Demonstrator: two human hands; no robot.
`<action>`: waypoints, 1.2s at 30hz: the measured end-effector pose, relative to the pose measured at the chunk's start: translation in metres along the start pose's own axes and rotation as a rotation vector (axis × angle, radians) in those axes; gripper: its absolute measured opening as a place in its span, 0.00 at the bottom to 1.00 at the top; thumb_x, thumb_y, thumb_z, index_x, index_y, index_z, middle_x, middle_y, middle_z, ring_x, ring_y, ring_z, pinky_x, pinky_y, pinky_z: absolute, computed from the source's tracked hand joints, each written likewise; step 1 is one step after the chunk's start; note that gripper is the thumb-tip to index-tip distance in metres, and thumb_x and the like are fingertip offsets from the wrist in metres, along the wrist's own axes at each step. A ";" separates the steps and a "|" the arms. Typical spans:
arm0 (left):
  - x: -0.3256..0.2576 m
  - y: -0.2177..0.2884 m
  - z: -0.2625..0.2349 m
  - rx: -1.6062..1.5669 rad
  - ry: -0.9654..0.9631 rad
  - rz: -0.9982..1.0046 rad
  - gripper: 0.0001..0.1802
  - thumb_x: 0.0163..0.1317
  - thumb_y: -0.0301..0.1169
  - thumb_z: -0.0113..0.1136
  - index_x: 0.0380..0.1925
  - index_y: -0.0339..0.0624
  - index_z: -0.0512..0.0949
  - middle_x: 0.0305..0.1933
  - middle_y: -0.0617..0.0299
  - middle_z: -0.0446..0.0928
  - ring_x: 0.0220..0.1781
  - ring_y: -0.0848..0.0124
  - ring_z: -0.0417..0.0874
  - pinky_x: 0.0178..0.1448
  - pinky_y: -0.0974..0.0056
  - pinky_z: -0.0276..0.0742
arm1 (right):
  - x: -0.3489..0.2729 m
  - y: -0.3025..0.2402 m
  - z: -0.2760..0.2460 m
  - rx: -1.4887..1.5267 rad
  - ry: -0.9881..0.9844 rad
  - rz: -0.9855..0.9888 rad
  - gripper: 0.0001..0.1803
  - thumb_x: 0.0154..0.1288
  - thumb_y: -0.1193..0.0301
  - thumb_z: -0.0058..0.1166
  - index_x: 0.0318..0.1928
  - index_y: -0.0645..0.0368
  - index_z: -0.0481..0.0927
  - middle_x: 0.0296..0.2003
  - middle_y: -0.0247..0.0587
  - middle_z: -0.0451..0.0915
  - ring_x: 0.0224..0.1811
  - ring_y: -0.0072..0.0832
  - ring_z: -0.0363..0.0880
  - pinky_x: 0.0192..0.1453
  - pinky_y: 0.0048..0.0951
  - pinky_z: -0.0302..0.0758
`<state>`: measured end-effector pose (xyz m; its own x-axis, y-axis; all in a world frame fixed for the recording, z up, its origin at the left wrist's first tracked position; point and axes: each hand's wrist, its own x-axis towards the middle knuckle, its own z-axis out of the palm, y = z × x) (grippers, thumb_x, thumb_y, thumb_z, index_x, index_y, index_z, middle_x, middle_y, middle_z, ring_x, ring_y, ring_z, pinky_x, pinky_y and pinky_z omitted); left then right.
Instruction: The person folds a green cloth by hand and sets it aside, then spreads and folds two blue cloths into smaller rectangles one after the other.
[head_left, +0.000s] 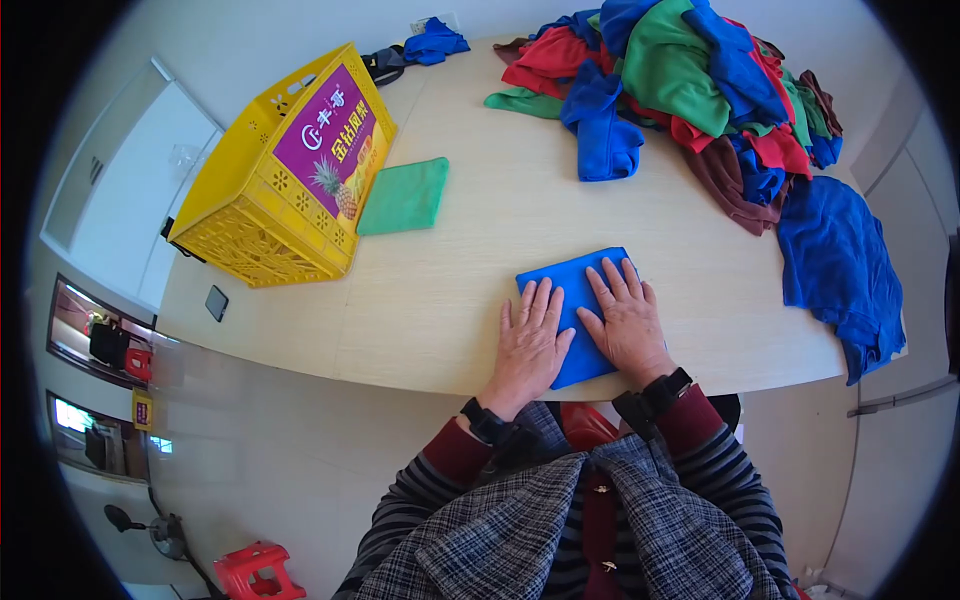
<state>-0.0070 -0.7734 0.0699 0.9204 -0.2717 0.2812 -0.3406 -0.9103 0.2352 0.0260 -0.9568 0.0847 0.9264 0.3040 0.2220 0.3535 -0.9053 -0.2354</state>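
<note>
A blue cloth (572, 276), folded into a flat rectangle, lies near the front edge of the table. My left hand (527, 343) rests flat on its left side, fingers stretched out. On its right part lies my right hand (628, 318), palm down with the fingers a little spread. Neither hand grips anything; both press on the top of the cloth. A folded green cloth (404, 196) sits farther left, against the yellow crate. At the back right rises a heap of loose cloths (680, 75) in blue, green, red and brown.
The yellow plastic crate (265, 235) stands on the table (440, 310) at the left, a phone (216, 303) near it. A blue cloth (840, 260) hangs over the right edge. Dark and blue items (436, 42) lie behind the crate. A red stool (258, 572) stands on the floor.
</note>
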 end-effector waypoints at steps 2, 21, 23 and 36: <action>-0.001 -0.001 0.002 0.004 0.018 0.008 0.35 0.74 0.45 0.53 0.74 0.40 0.62 0.81 0.51 0.57 0.83 0.53 0.54 0.80 0.37 0.49 | 0.000 -0.001 -0.001 -0.013 -0.001 0.013 0.34 0.76 0.47 0.45 0.75 0.50 0.66 0.77 0.45 0.61 0.81 0.47 0.51 0.81 0.53 0.50; -0.021 0.007 -0.036 0.081 0.099 0.026 0.28 0.70 0.45 0.59 0.63 0.39 0.73 0.57 0.50 0.74 0.63 0.52 0.72 0.71 0.43 0.62 | -0.048 -0.008 -0.040 0.189 0.188 -0.125 0.19 0.66 0.64 0.61 0.51 0.64 0.82 0.44 0.45 0.82 0.50 0.43 0.77 0.61 0.44 0.70; -0.034 0.017 -0.044 0.090 0.030 -0.003 0.25 0.67 0.43 0.62 0.58 0.38 0.75 0.49 0.51 0.76 0.55 0.53 0.75 0.66 0.46 0.66 | -0.036 0.001 -0.034 0.179 0.191 -0.132 0.19 0.66 0.64 0.61 0.52 0.64 0.82 0.43 0.46 0.82 0.49 0.43 0.77 0.61 0.43 0.70; -0.002 0.028 -0.016 -0.103 0.216 0.136 0.30 0.68 0.45 0.61 0.61 0.33 0.74 0.63 0.45 0.73 0.68 0.50 0.71 0.75 0.48 0.60 | -0.025 0.003 -0.010 0.084 0.158 -0.140 0.28 0.72 0.58 0.54 0.66 0.62 0.74 0.65 0.52 0.74 0.72 0.48 0.66 0.77 0.50 0.58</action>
<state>-0.0218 -0.7931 0.0910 0.8062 -0.3060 0.5063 -0.4861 -0.8305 0.2721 0.0031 -0.9700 0.0876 0.8383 0.3683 0.4020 0.4924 -0.8280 -0.2683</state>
